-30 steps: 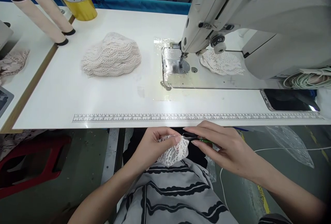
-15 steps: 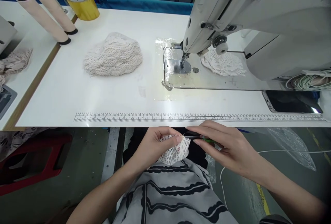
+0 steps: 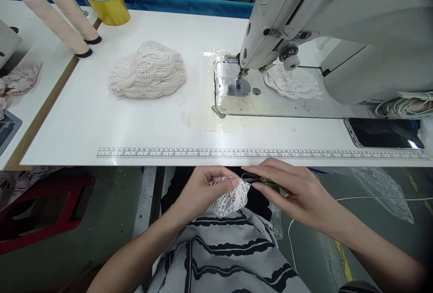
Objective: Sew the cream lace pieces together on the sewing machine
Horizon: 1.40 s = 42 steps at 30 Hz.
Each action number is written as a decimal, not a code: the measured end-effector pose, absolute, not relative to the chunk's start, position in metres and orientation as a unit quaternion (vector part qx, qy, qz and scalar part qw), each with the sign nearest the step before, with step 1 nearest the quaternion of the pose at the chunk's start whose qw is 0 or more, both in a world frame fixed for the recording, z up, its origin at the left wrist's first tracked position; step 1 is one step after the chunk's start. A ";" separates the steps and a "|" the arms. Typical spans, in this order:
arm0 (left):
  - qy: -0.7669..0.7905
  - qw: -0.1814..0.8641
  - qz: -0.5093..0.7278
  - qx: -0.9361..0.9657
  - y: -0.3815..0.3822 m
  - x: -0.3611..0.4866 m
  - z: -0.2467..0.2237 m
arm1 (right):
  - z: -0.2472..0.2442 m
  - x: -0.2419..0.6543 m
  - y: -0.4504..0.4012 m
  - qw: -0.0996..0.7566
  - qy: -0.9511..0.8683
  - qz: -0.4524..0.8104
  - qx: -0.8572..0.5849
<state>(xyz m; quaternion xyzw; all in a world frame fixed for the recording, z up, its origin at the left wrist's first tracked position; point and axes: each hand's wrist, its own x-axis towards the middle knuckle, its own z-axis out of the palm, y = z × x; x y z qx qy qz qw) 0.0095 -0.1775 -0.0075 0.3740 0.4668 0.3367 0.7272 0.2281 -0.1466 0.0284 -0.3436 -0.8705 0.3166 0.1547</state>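
Note:
Just below the table's front edge, my left hand [image 3: 206, 189] pinches a white lace piece [image 3: 232, 199] between thumb and fingers. The lace hangs bunched over my lap. My right hand [image 3: 297, 187] is closed around small thread snips [image 3: 252, 178], dark with a bit of green showing. Their tips point left and meet the upper edge of the lace, close to my left thumb. Most of the snips' body is hidden by my fingers, and I cannot tell whether the blades are parted.
Behind my hands stands a sewing machine [image 3: 287, 22] with lace [image 3: 292, 81] under its arm. A lace pile [image 3: 149, 72] lies left of it. Thread cones [image 3: 56, 24], yellow tape [image 3: 108, 6], a phone [image 3: 384, 132] and a printed ruler [image 3: 260, 153] are on the table. A red stool [image 3: 47, 211] stands lower left.
Hardly anything differs. Both hands keep their grip at the same spot, and the snips' tips stay at the lace edge with only a tiny shift.

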 end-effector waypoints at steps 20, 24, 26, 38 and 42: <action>0.474 0.719 0.336 0.380 -0.179 0.007 -0.010 | 0.027 0.226 -0.147 0.167 -0.872 0.313 -0.339; 0.478 0.717 0.333 0.383 -0.180 0.006 -0.010 | 0.027 0.225 -0.147 0.169 -0.875 0.306 -0.335; 0.478 0.715 0.334 0.384 -0.180 0.006 -0.010 | 0.028 0.225 -0.147 0.168 -0.877 0.302 -0.334; 0.480 0.719 0.335 0.376 -0.179 0.007 -0.009 | 0.028 0.225 -0.146 0.162 -0.875 0.309 -0.335; 0.478 0.719 0.334 0.378 -0.180 0.006 -0.009 | 0.029 0.224 -0.146 0.163 -0.875 0.308 -0.336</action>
